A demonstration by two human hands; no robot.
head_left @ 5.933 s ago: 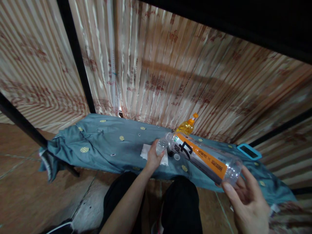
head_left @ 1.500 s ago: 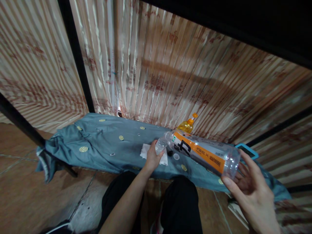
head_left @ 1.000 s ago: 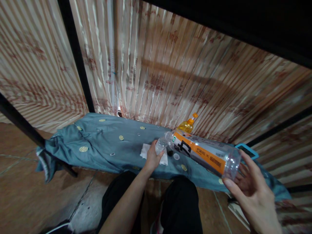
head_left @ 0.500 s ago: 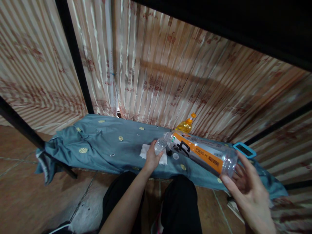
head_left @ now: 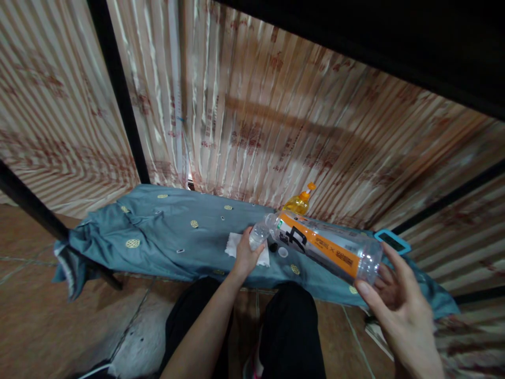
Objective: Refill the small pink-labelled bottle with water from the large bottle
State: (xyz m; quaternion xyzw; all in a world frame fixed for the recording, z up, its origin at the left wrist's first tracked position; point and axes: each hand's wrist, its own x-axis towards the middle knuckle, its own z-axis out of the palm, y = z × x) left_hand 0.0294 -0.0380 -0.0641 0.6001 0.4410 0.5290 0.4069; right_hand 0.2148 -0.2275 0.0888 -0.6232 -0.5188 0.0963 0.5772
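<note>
My right hand (head_left: 398,300) is closed around the base of a clear plastic bottle (head_left: 323,245) with an orange and grey label. The bottle is tilted, its neck pointing down to the left. At its mouth is a small clear bottle (head_left: 258,234), which my left hand (head_left: 246,255) grips with wrapped fingers; the two necks meet or overlap. Beneath my left hand lies a white cloth (head_left: 232,245) on the bench. Beside it are a small black cap (head_left: 273,247) and a white cap (head_left: 283,252). I cannot make out liquid passing between the bottles.
A yellow pump bottle (head_left: 298,203) stands at the back of the bench, which has a grey-green cloth cover (head_left: 177,231). A blue-framed device (head_left: 392,241) lies at the right end. Black metal posts (head_left: 118,89) and a patterned curtain (head_left: 252,105) enclose the space.
Both hands and bottles hold nearly the same pose. The whole view has shifted slightly, with things appearing a little further left.
</note>
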